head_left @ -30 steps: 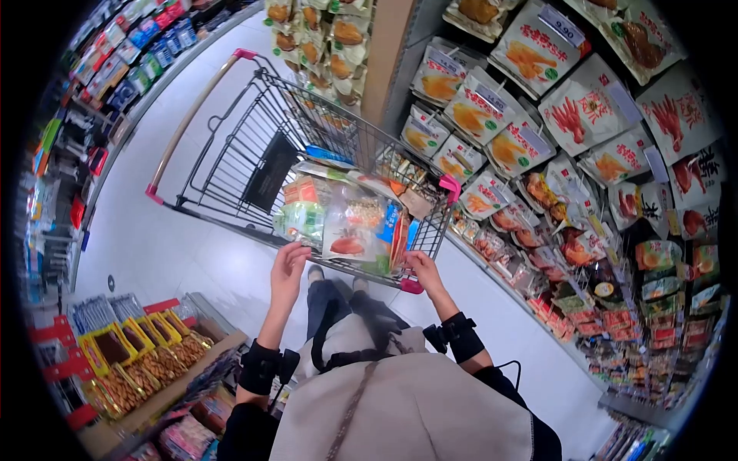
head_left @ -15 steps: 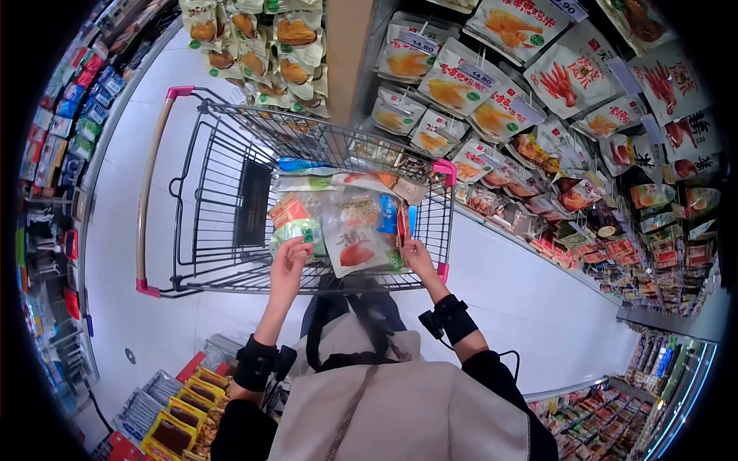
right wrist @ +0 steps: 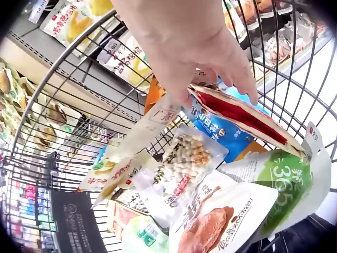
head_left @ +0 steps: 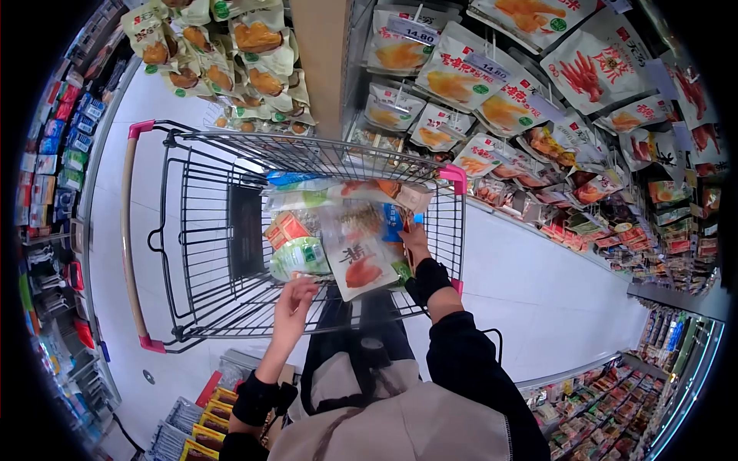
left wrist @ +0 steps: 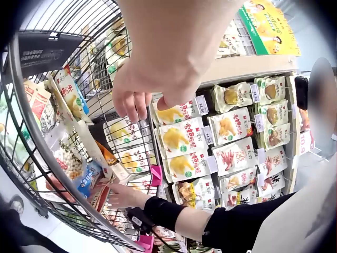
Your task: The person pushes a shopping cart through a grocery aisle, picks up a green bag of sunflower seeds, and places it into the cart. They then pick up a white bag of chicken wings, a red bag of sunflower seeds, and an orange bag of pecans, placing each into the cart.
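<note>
My right hand (head_left: 416, 244) reaches into the shopping cart (head_left: 207, 330) at its right end. In the right wrist view, its thumb and fingers straddle the upper edge of a red packet with a pale border (right wrist: 247, 116). Beside that packet lie a blue packet (right wrist: 218, 134), a clear bag of small pale pieces (right wrist: 184, 158), a white pouch with a meat picture (right wrist: 210, 216) and a green-and-white bag (right wrist: 289, 182). My left hand (head_left: 294, 303) hovers by the cart's near side with loosely bent fingers, holding nothing. Close to it lies a pale green packet (head_left: 300, 257).
Racks of hanging food pouches (head_left: 461, 73) line the right, with more pouches (head_left: 231, 54) beyond the cart. A shelf of packaged goods (head_left: 69, 146) runs along the left. Yellow packs (head_left: 211, 422) stand at the lower left. White floor (head_left: 538, 307) shows right of the cart.
My right hand has moved from the cart's near edge deeper inside, up to the red packet. The cart has turned and stands more level in view. The left hand stays near the edge.
</note>
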Demonstrator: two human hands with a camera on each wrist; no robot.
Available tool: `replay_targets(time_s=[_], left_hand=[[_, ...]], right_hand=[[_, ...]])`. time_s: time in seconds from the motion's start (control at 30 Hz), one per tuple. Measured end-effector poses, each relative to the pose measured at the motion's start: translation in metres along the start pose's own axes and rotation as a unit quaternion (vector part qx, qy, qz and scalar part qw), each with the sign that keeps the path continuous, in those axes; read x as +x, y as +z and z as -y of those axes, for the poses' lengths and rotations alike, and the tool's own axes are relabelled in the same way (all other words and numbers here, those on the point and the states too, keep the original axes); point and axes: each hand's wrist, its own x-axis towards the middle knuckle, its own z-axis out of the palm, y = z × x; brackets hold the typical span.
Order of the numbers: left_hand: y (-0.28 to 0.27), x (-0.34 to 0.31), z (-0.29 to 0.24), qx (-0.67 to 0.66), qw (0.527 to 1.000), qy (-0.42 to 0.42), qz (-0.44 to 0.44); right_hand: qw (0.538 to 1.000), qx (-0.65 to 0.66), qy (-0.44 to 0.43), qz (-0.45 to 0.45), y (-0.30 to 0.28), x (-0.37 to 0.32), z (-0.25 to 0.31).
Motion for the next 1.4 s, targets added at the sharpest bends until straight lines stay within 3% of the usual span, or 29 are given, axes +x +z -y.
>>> replay_targets(time_s=[0.1,0.2,0.23,0.37,0.63,0.73,0.77,0.87,0.9,1.0,1.03,1.07,1.1,1.13,1.23,1.4], left_hand=[[-0.002,-0.003,0.011,-0.016,1.0,-0.011,-0.021],[0.0,-0.005,0.016,-0.021,0.999,-0.023,-0.043],[0.001,-0.005,0.016,-0.025,0.998,-0.026,-0.049],[0.008,-0.011,0.021,-0.038,0.996,-0.043,-0.064],[0.02,-0.006,0.014,-0.032,0.997,-0.042,-0.053],[0.025,-0.002,0.007,-0.048,0.997,-0.042,-0.038],[0.028,-0.001,0.002,-0.043,0.998,-0.034,-0.036],[0.028,0.003,-0.002,-0.006,1.0,-0.002,-0.027],[0.03,0.005,-0.009,-0.011,1.0,0.014,-0.024],[0.03,0.009,-0.025,0.007,0.998,0.044,-0.037],[0.03,0.012,-0.031,0.018,0.997,0.06,-0.037],[0.03,0.013,-0.041,0.015,0.997,0.072,-0.036],[0.031,0.015,-0.05,0.021,0.995,0.09,-0.032],[0.032,0.016,-0.057,0.027,0.994,0.107,-0.027],[0.038,0.011,-0.085,0.032,0.99,0.135,0.005],[0.059,-0.019,-0.139,-0.013,0.982,0.145,0.117]], right_hand=[[0.998,-0.031,0.026,-0.041,0.013,0.008,0.002],[0.999,-0.016,-0.006,-0.035,0.015,0.012,0.0],[0.999,-0.015,0.036,0.014,0.006,0.007,0.011],[0.996,-0.05,0.076,0.016,0.015,0.014,-0.006],[0.988,-0.144,-0.006,0.052,-0.009,0.006,-0.015],[0.991,-0.093,-0.04,0.09,-0.024,-0.005,-0.012],[0.982,-0.14,-0.045,0.115,-0.028,-0.009,-0.007],[0.973,-0.127,-0.135,0.137,-0.057,-0.038,0.021],[0.98,-0.06,-0.104,0.159,-0.079,-0.052,0.043],[0.973,-0.027,-0.177,0.147,-0.101,-0.055,0.041],[0.972,0.053,-0.186,0.136,-0.132,-0.074,0.068],[0.959,0.142,-0.207,0.132,-0.133,-0.072,0.06],[0.954,0.172,-0.167,0.182,-0.155,-0.081,0.073],[0.944,0.2,-0.125,0.231,-0.183,-0.095,0.091],[0.887,0.357,-0.111,0.273,-0.225,-0.125,0.117],[0.818,0.452,-0.145,0.326,-0.269,-0.173,0.157]])
